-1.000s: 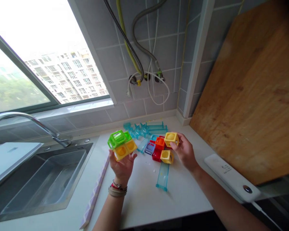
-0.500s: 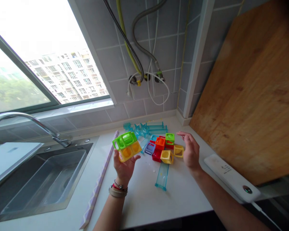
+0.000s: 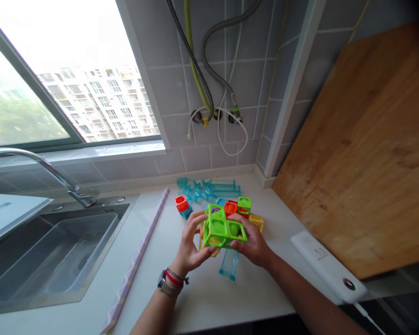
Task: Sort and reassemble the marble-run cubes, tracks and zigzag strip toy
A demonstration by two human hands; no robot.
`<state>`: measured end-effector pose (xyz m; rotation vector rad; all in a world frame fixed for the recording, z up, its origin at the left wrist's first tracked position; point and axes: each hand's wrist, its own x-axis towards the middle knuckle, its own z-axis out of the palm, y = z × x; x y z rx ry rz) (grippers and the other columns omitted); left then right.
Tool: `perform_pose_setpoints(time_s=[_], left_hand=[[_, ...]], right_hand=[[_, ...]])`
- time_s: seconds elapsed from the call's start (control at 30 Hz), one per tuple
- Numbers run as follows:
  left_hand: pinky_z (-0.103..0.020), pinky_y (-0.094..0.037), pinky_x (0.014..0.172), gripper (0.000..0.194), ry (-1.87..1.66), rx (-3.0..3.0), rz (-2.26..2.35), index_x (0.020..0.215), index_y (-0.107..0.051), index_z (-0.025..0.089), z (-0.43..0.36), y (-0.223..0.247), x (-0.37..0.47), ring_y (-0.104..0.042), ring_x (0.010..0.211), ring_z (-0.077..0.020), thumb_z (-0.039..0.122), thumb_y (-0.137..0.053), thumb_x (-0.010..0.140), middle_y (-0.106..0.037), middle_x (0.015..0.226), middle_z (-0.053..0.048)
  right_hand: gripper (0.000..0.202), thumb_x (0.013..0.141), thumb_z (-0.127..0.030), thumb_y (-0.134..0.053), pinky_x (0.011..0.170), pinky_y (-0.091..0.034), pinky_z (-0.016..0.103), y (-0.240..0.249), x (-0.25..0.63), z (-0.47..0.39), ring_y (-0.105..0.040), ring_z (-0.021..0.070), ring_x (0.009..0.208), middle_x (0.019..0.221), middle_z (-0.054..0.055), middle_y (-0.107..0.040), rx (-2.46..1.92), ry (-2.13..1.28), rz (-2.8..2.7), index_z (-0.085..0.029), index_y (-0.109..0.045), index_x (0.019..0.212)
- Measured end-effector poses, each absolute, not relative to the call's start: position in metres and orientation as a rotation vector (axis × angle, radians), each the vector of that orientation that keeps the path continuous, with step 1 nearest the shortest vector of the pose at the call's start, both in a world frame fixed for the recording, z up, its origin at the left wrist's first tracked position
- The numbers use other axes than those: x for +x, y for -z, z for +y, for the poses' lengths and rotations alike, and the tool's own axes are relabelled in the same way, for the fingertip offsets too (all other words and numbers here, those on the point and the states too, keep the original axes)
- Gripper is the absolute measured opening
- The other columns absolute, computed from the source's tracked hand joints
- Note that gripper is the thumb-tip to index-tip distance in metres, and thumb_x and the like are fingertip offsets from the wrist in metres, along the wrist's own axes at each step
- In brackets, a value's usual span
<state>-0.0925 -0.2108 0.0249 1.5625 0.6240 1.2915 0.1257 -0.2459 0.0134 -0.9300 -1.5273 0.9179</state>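
Both hands hold a joined cluster of hollow plastic toy blocks [image 3: 218, 226], green on top with yellow ones on the left and below. My left hand [image 3: 191, 246] grips its yellow left side, thumb in front and fingers behind. My right hand [image 3: 254, 243] closes around the green block at the right end. Behind the cluster, partly covered by it, lie an orange block [image 3: 231, 208], a green block [image 3: 244, 203] and a yellow block [image 3: 257, 222]. A red block [image 3: 182, 203] with a blue one beneath it stands beyond my left hand.
Translucent blue toy parts [image 3: 209, 190] lie near the wall, and a blue track strip [image 3: 229, 266] lies in front. A long lilac strip [image 3: 136, 260] separates the sink [image 3: 91, 279] from the work area. A white power strip [image 3: 326, 265] and a leaning wooden board [image 3: 359, 153] are at the right.
My right hand has come from beside the loose blocks to grip the cluster. My left hand has turned the cluster and moved it right. The red-and-blue pair now shows at left.
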Motion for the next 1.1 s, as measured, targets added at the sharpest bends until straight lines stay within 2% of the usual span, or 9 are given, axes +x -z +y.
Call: perform_pose_setpoints(time_s=[0.1, 0.17, 0.27, 0.33, 0.47, 0.6, 0.83, 0.97, 1.1], left_hand=[[-0.038, -0.053, 0.087, 0.063, -1.245, 1.545, 0.628, 0.126, -0.067, 0.021, -0.213, -0.025, -0.089, -0.048, 0.129, -0.0412, 0.031, -0.085, 0.067, -0.051, 0.139, -0.017], [-0.037, -0.053, 0.088, 0.061, -1.261, 1.439, 0.601, 0.123, -0.067, 0.018, -0.211, -0.022, -0.089, -0.052, 0.126, -0.041, 0.033, -0.086, 0.067, -0.053, 0.137, -0.018], [-0.038, -0.052, 0.088, 0.064, -1.336, 1.325, 0.561, 0.126, -0.063, 0.016, -0.202, -0.015, -0.092, -0.061, 0.112, -0.0363, 0.042, -0.083, 0.07, -0.063, 0.123, -0.015], [-0.038, -0.052, 0.089, 0.063, -1.405, 1.282, 0.581, 0.129, -0.058, 0.019, -0.195, -0.012, -0.096, -0.063, 0.108, -0.0326, 0.048, -0.076, 0.076, -0.066, 0.118, -0.011], [-0.038, -0.055, 0.083, 0.056, -1.502, 1.135, 0.639, 0.131, -0.052, 0.024, -0.187, -0.012, -0.101, -0.064, 0.105, -0.0288, 0.054, -0.063, 0.085, -0.064, 0.121, -0.008], [-0.033, -0.055, 0.069, 0.058, -1.503, 1.104, 0.685, 0.132, -0.05, 0.024, -0.185, -0.015, -0.1, -0.067, 0.093, -0.0262, 0.054, -0.063, 0.085, -0.065, 0.116, -0.008], [-0.035, -0.052, 0.082, 0.053, -1.506, 1.207, 0.686, 0.125, -0.057, 0.019, -0.185, -0.014, -0.096, -0.065, 0.102, -0.0284, 0.048, -0.07, 0.082, -0.068, 0.113, -0.009], [-0.033, -0.052, 0.08, 0.05, -1.504, 1.234, 0.678, 0.124, -0.057, 0.018, -0.186, -0.015, -0.095, -0.066, 0.096, -0.0265, 0.047, -0.068, 0.084, -0.068, 0.113, -0.009], [-0.033, -0.052, 0.078, 0.048, -1.498, 1.257, 0.665, 0.124, -0.056, 0.018, -0.185, -0.015, -0.095, -0.067, 0.093, -0.0251, 0.046, -0.066, 0.086, -0.068, 0.112, -0.009]], right_hand=[[0.047, 0.076, -0.053, -0.079, 0.068, -0.052, 0.03, -0.012, 0.125, -0.247, -0.062, 0.0208, 0.077, 0.089, 0.004, -0.066, -0.935, -0.997, -1.453, -0.023, -0.064, 0.109], [0.049, 0.073, -0.054, -0.081, 0.06, -0.05, 0.028, -0.012, 0.126, -0.244, -0.061, 0.0185, 0.069, 0.087, 0.003, -0.065, -0.897, -1.064, -1.336, -0.023, -0.063, 0.107], [0.05, 0.083, -0.066, -0.064, 0.045, -0.042, 0.024, -0.014, 0.134, -0.235, -0.057, 0.0142, 0.056, 0.089, 0.005, -0.067, -0.838, -1.099, -1.033, -0.022, -0.061, 0.107], [0.048, 0.09, -0.065, -0.055, 0.044, -0.04, 0.022, -0.015, 0.145, -0.226, -0.056, 0.0121, 0.055, 0.091, 0.005, -0.068, -0.886, -0.977, -0.834, -0.021, -0.06, 0.108], [0.052, 0.084, -0.056, -0.067, 0.061, -0.05, 0.022, -0.015, 0.169, -0.208, -0.065, 0.0146, 0.081, 0.107, 0.005, -0.067, -1.105, -0.577, -0.607, -0.022, -0.06, 0.123], [0.066, 0.079, -0.05, -0.073, 0.08, -0.054, 0.031, -0.009, 0.174, -0.202, -0.066, 0.0207, 0.101, 0.121, 0.009, -0.066, -1.148, -0.562, -0.669, -0.021, -0.055, 0.135], [0.071, 0.074, -0.044, -0.078, 0.104, -0.044, 0.042, -0.001, 0.165, -0.205, -0.059, 0.0261, 0.119, 0.135, 0.012, -0.061, -1.321, -0.499, -0.973, -0.019, -0.057, 0.137], [0.058, 0.084, -0.048, -0.066, 0.108, -0.039, 0.043, -0.002, 0.172, -0.205, -0.054, 0.027, 0.127, 0.137, 0.013, -0.059, -1.296, -0.391, -0.885, -0.017, -0.059, 0.132], [0.043, 0.092, -0.047, -0.054, 0.107, -0.039, 0.046, -0.007, 0.178, -0.206, -0.057, 0.026, 0.12, 0.123, 0.012, -0.065, -1.292, -0.27, -0.767, -0.015, -0.065, 0.12]])
